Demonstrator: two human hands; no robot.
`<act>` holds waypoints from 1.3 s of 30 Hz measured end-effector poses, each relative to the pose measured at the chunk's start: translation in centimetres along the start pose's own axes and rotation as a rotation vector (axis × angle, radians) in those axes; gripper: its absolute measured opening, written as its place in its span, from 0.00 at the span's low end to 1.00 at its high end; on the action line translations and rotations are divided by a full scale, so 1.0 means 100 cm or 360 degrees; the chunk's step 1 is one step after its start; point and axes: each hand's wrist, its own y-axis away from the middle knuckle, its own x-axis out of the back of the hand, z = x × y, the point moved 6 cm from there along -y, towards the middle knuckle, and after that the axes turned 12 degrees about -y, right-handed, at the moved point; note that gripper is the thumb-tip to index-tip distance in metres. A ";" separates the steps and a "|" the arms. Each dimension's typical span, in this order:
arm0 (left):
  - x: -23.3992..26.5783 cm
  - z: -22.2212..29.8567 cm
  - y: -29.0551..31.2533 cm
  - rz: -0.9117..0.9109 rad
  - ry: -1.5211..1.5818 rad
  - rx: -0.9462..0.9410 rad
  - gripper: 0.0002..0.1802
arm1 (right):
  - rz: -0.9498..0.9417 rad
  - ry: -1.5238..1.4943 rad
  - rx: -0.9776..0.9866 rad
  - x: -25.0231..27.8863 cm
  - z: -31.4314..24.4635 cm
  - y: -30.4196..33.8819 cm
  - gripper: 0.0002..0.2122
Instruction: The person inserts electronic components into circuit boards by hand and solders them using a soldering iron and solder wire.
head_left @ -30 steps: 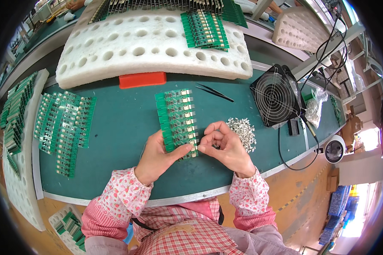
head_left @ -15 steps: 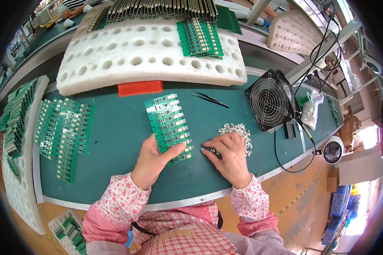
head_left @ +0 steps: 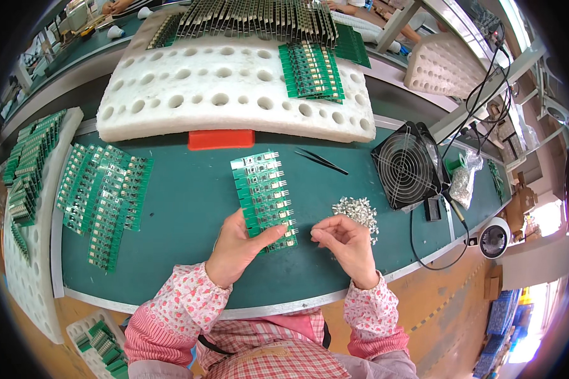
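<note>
My left hand (head_left: 237, 247) grips a green circuit board panel (head_left: 261, 192) by its lower end, thumb across the front. Rows of small components cover the panel, and metal pins stick out along its right edge. Just right of that edge, my right hand (head_left: 350, 245) is closed in a pinch, thumb against forefinger. Whatever lies between those fingertips is too small to make out. Beyond the right hand a heap of small white parts (head_left: 359, 213) is spread on the green tabletop (head_left: 183, 208).
Black tweezers (head_left: 322, 162) lie behind the heap, left of a black fan (head_left: 401, 168). Several panels (head_left: 104, 196) rest at the left. A white foam block (head_left: 234, 95) holding upright boards stands at the back, with a red block (head_left: 221, 139) under its front edge.
My right hand has drawn its fingers into a tighter pinch beside the panel and turned, uncovering more of the heap. The whole view has shifted slightly; the left hand keeps its grip.
</note>
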 end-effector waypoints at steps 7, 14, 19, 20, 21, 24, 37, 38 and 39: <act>0.001 -0.001 0.000 0.0022 -0.0038 -0.0003 0.15 | 0.0042 -0.0490 -0.0161 -0.007 0.004 -0.002 0.05; 0.001 -0.002 -0.001 0.0048 0.0009 -0.0009 0.15 | 0.0047 -0.0444 -0.0031 -0.008 0.009 -0.002 0.04; 0.001 -0.003 0.001 0.0079 0.0007 -0.0018 0.15 | -0.0078 -0.0576 -0.0204 -0.019 0.013 0.003 0.05; 0.001 -0.002 0.001 0.0092 0.0032 -0.0028 0.15 | -0.0078 -0.0577 -0.0207 -0.020 0.012 0.003 0.05; 0.001 -0.002 0.001 0.0104 0.0057 -0.0037 0.15 | -0.0071 -0.0477 -0.0230 -0.022 0.013 0.003 0.06; 0.001 -0.002 0.002 0.0099 0.0053 -0.0052 0.15 | -0.0055 -0.0370 -0.0235 -0.024 0.012 0.004 0.06; 0.001 -0.003 0.001 0.0106 -0.0001 -0.0033 0.16 | -0.0098 -0.0513 -0.0278 -0.029 0.019 0.004 0.07; 0.001 -0.003 0.001 0.0118 0.0004 -0.0037 0.16 | -0.0098 -0.0513 -0.0279 -0.029 0.019 0.004 0.07; 0.001 -0.003 0.001 0.0130 0.0009 -0.0041 0.16 | -0.0093 -0.0517 -0.0267 -0.029 0.020 0.005 0.07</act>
